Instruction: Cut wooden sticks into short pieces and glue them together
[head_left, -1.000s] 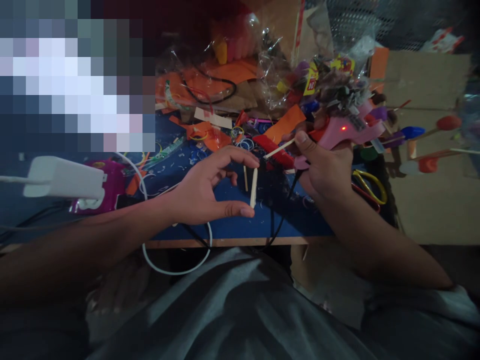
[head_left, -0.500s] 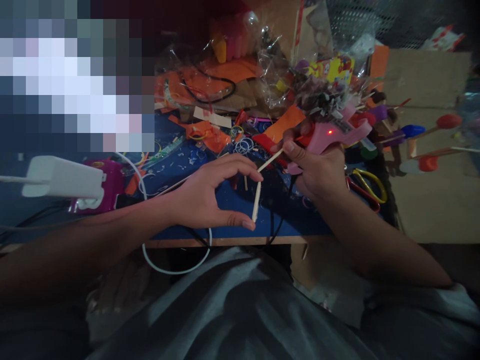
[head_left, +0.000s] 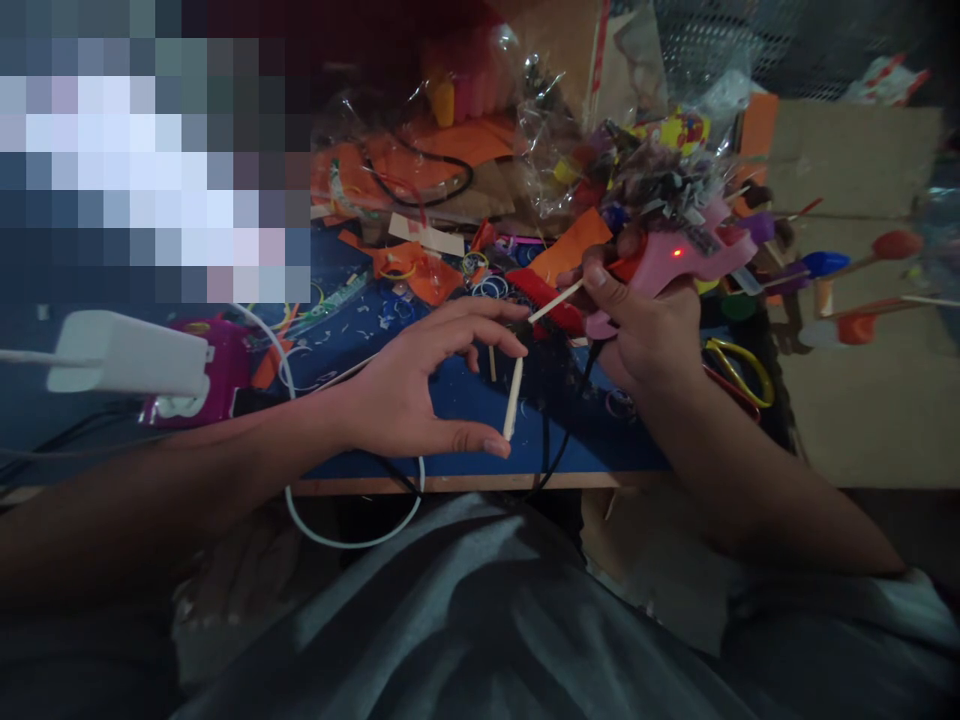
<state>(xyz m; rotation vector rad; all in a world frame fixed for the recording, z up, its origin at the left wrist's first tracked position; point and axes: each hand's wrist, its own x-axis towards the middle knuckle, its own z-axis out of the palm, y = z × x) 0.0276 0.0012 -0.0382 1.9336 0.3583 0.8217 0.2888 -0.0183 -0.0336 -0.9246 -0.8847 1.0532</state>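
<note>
My left hand point(head_left: 420, 385) pinches a short pale wooden stick point(head_left: 514, 398) end to end between thumb and forefinger. The stick is held nearly upright over the blue table. My right hand point(head_left: 649, 325) is closed around a pink glue gun point(head_left: 675, 262) with a lit red light. Between the thumb and fingers of that same hand is another thin wooden stick point(head_left: 555, 300), its free end pointing at my left fingertips. A small gap separates the two sticks. The gun's nozzle is hard to make out against the clutter.
A white charger point(head_left: 127, 352) sits in a magenta socket block point(head_left: 199, 370) at left, its white cable looping past the table edge. Orange paper scraps point(head_left: 574, 245) and rubber bands lie behind the hands. Yellow-handled scissors point(head_left: 739, 372) and painted spoons point(head_left: 825, 263) are at right, by cardboard point(head_left: 862, 400).
My right hand has moved slightly right and up with the glue gun and its stick. That stick's end has drawn away from the short stick. My left hand has barely moved.
</note>
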